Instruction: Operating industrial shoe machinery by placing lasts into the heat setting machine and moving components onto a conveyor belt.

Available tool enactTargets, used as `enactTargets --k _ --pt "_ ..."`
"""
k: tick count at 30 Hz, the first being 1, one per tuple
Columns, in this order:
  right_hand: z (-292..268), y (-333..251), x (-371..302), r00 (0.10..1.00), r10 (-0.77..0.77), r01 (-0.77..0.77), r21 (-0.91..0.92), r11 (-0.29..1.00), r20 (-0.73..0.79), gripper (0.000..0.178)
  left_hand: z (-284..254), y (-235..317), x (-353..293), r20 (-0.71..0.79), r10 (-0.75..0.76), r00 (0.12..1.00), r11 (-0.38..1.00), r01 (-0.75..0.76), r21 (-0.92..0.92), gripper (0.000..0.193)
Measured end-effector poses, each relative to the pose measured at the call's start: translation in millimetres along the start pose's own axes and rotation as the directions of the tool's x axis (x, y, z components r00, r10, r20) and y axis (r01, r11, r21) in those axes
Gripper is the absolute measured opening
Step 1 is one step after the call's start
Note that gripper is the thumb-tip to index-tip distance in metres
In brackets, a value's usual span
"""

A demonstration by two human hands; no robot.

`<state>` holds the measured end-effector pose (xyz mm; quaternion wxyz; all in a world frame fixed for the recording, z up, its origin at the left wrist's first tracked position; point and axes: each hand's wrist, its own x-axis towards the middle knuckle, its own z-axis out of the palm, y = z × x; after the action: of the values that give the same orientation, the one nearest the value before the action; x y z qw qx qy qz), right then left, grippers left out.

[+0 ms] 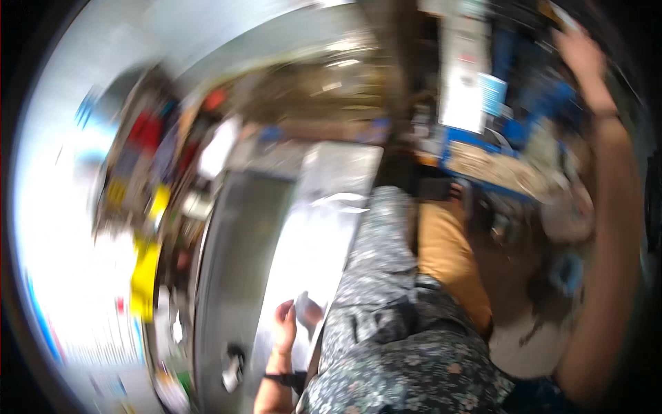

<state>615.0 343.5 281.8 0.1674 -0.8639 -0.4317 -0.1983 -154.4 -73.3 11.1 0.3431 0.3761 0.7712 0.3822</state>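
My left hand [284, 324], with a dark band on its wrist, is over a shiny, silvery sheet-like surface [296, 259] beside my body. A blurred hand-like patch, perhaps a reflection, shows on that surface next to the fingers. My right arm stretches far out to the upper right. Its hand [581, 55] is near a thin pale thing [565, 17] at the picture's rim; whether it holds this I cannot make out. Motion smears the fingers of both hands. Dark floral cloth [386, 331] covers my body and leg between the arms.
On the left runs a cluttered shelf [183, 276] with a yellow item [145, 279]. A grey panel [241, 255] lies beside the silvery surface. Right of my leg are a mustard-coloured object [445, 255], a blue-edged tray [493, 169] with beige contents, and a white panel [463, 76].
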Motion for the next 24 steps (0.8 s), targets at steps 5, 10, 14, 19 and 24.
enactTargets --k 5,10,14,19,24 --pt "100 23 -162 0.387 -0.864 0.915 0.018 0.403 -0.322 0.037 -97 -53 -51 -0.372 0.296 0.88 0.754 0.025 0.657 0.04" --pt "182 49 -420 0.573 -0.774 0.496 0.637 0.59 0.271 0.022 -194 -113 -107 -0.718 0.223 0.659 0.613 0.478 0.629 0.064" --pt "187 56 -498 0.697 -0.603 0.126 0.762 0.635 0.388 0.022 -256 -173 -89 -0.836 -0.324 0.444 0.929 -0.019 -0.37 0.055" --pt "156 29 -488 0.613 -0.57 -0.071 0.757 0.649 0.547 0.025 -284 -203 -6 -0.509 -0.588 0.629 0.705 0.09 -0.703 0.039" --pt "138 60 -468 0.592 -0.603 0.188 0.636 0.748 0.534 0.022 -268 -133 34 -0.543 0.315 0.778 0.794 0.098 0.6 0.078"
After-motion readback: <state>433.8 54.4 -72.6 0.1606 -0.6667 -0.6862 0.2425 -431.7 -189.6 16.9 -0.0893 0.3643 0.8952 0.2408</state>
